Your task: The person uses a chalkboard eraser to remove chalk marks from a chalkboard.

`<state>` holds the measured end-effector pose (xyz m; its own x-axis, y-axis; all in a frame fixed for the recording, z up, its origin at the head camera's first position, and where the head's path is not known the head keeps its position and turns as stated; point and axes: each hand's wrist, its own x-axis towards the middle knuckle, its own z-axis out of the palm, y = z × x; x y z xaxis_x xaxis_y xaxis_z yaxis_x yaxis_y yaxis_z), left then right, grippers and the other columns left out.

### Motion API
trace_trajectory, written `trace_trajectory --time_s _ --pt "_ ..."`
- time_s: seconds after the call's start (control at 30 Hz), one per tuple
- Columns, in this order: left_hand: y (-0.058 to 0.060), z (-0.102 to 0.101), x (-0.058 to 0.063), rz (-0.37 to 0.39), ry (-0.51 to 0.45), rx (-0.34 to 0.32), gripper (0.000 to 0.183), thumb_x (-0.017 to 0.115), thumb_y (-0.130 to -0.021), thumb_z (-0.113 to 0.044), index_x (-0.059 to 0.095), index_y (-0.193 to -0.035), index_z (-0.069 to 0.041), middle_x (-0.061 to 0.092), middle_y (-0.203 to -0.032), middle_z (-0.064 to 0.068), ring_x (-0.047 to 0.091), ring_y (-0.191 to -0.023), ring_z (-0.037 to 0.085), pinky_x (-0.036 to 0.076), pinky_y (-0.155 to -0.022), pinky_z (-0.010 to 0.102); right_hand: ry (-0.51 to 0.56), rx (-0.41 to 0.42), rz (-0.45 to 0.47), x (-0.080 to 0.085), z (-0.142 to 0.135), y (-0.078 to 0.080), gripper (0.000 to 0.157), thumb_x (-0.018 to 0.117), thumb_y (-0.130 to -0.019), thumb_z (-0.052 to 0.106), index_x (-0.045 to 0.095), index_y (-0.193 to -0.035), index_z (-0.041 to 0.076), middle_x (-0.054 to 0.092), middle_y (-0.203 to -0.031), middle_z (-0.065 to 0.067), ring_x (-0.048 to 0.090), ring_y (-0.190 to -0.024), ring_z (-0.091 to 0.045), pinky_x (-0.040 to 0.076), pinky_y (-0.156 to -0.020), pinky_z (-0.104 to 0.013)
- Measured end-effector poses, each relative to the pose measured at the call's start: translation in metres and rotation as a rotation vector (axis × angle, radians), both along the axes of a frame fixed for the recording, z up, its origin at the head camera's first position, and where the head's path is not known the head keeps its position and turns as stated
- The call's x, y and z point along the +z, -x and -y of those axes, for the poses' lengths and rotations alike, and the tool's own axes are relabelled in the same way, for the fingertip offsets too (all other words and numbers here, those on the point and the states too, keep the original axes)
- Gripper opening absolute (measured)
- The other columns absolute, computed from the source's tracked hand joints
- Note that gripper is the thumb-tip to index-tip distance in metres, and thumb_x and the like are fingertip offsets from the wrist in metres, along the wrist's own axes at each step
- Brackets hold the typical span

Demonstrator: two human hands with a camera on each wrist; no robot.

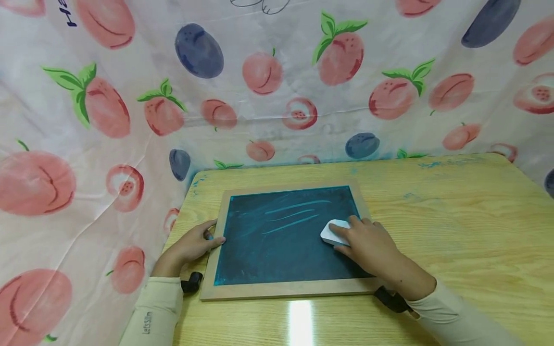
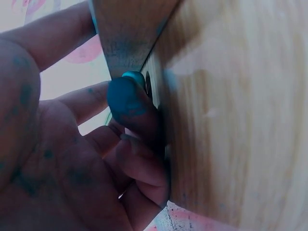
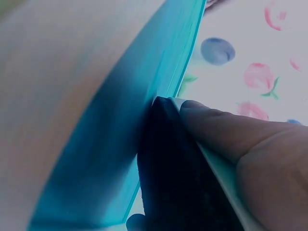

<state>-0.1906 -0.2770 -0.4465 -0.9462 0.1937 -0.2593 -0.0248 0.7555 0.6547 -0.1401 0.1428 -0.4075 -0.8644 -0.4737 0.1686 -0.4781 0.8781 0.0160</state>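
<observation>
A framed chalkboard (image 1: 285,254) lies flat on the table, with several light blue chalk strokes (image 1: 290,223) across its upper middle. On its right part, my right hand (image 1: 370,242) grips a white eraser (image 1: 331,234). The right wrist view shows the eraser's dark felt side (image 3: 175,163) against the board. At the left edge, my left hand (image 1: 195,244) has its thumb on the wooden frame (image 1: 210,269). A short blue chalk (image 2: 134,76) sits in its curled fingers, partly hidden by a blue-smeared fingertip (image 2: 127,98).
The wooden table (image 1: 467,230) stretches to the right, with blue chalk smudges (image 1: 430,164) near its back edge. A fruit-print cloth (image 1: 268,120) hangs behind the table and along its left side. Light glares on the table's front.
</observation>
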Motion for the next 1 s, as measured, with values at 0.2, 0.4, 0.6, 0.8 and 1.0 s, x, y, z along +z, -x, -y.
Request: trace_trajectory --time_s 0.2,0.4,0.6,0.8,1.0 --pt "-0.003 0.004 0.001 -0.013 0.003 0.000 0.072 0.066 -0.098 -0.033 0.035 -0.155 -0.001 0.055 -0.091 0.010 0.051 -0.079 0.020 0.043 -0.073 0.032 0.003 0.000 -0.009 0.001 -0.004 0.001 0.047 0.078 -0.086 0.038 0.069 -0.129 0.019 0.067 -0.106 -0.021 0.068 -0.091 -0.040 0.055 -0.071 -0.054" --pt "-0.004 0.003 0.004 -0.022 0.005 0.004 0.072 0.066 -0.097 -0.032 0.035 -0.154 0.001 0.053 -0.090 0.009 0.050 -0.079 0.020 0.042 -0.074 0.032 -0.017 0.021 -0.037 0.002 0.010 0.000 0.045 0.078 -0.087 0.038 0.070 -0.126 0.019 0.066 -0.102 -0.020 0.068 -0.086 -0.039 0.055 -0.069 -0.053" --pt "-0.002 0.002 0.005 -0.020 -0.011 -0.010 0.072 0.066 -0.098 -0.032 0.035 -0.154 -0.001 0.053 -0.089 0.009 0.050 -0.077 0.020 0.042 -0.072 0.033 -0.047 0.065 0.005 0.004 0.044 -0.004 0.044 0.074 -0.090 0.040 0.068 -0.129 0.020 0.066 -0.109 -0.021 0.067 -0.092 -0.039 0.055 -0.075 -0.053" --pt "-0.002 0.002 0.004 -0.028 -0.003 -0.010 0.072 0.067 -0.097 -0.032 0.035 -0.154 0.000 0.054 -0.089 0.009 0.051 -0.078 0.019 0.042 -0.073 0.032 -0.078 0.130 0.023 0.001 0.089 -0.010 0.044 0.069 -0.092 0.045 0.066 -0.131 0.024 0.066 -0.119 -0.020 0.067 -0.102 -0.039 0.055 -0.083 -0.052" --pt "-0.002 0.001 0.002 -0.016 -0.012 -0.001 0.073 0.067 -0.097 -0.032 0.035 -0.154 0.000 0.053 -0.089 0.009 0.050 -0.078 0.019 0.042 -0.072 0.032 -0.115 0.202 0.036 0.001 0.119 -0.015 0.045 0.065 -0.094 0.049 0.064 -0.134 0.029 0.066 -0.125 -0.016 0.066 -0.109 -0.035 0.055 -0.088 -0.049"
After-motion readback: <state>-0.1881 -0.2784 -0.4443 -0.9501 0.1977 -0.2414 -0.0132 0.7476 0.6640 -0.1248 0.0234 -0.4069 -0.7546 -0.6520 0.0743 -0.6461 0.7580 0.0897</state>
